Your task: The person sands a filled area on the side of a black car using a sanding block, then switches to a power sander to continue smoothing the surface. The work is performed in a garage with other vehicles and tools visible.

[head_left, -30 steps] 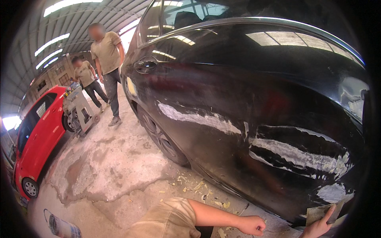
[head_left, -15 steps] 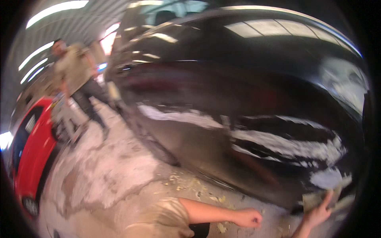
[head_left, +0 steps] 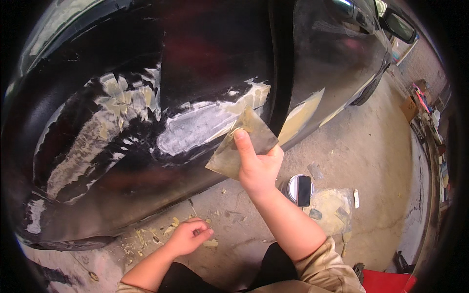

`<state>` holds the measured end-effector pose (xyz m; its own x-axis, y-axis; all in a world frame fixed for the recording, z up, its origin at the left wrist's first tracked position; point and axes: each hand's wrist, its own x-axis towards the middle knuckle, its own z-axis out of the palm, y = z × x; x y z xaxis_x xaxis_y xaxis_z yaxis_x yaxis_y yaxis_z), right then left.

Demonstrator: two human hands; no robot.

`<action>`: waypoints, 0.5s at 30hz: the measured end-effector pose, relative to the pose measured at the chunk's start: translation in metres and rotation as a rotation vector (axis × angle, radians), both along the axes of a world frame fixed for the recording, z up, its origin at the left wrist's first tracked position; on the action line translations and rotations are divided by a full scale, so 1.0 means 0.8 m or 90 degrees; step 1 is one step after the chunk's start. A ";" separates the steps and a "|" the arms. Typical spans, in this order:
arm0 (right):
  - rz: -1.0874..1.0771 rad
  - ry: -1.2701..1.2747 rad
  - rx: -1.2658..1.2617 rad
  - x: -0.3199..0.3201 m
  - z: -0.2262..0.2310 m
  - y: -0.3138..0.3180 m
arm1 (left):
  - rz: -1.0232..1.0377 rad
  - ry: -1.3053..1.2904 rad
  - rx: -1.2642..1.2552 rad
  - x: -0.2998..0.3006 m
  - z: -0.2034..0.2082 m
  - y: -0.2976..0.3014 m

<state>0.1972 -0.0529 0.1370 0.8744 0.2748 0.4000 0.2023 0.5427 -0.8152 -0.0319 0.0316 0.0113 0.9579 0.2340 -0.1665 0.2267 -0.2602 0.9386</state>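
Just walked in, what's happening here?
The person's right hand grips a thin, flat greyish sheet, thumb on top, in front of a dark car; contact is unclear. The left hand is loosely curled, nothing visible in it. Grey and yellowish patches mark the bodywork. A phone lies on a round container.

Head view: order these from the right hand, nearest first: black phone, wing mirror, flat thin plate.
1. Flat thin plate: held in the right hand.
2. Black phone: to the hand's right, atop a round container.
3. Wing mirror: far upper right.
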 end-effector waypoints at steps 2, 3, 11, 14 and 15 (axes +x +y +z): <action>0.012 0.011 0.006 0.000 -0.002 -0.003 | 0.006 0.002 0.000 -0.001 -0.001 -0.002; 0.006 0.003 0.013 -0.001 -0.004 -0.003 | 0.006 0.007 -0.001 -0.001 -0.001 -0.002; -0.030 0.002 0.011 0.001 -0.015 -0.006 | 0.002 -0.009 -0.010 -0.009 0.005 -0.003; -0.030 -0.008 -0.004 0.000 -0.014 -0.005 | -0.003 -0.011 -0.016 -0.011 0.006 -0.003; -0.028 -0.009 -0.003 0.000 -0.013 -0.004 | 0.001 -0.010 -0.016 -0.012 0.007 -0.003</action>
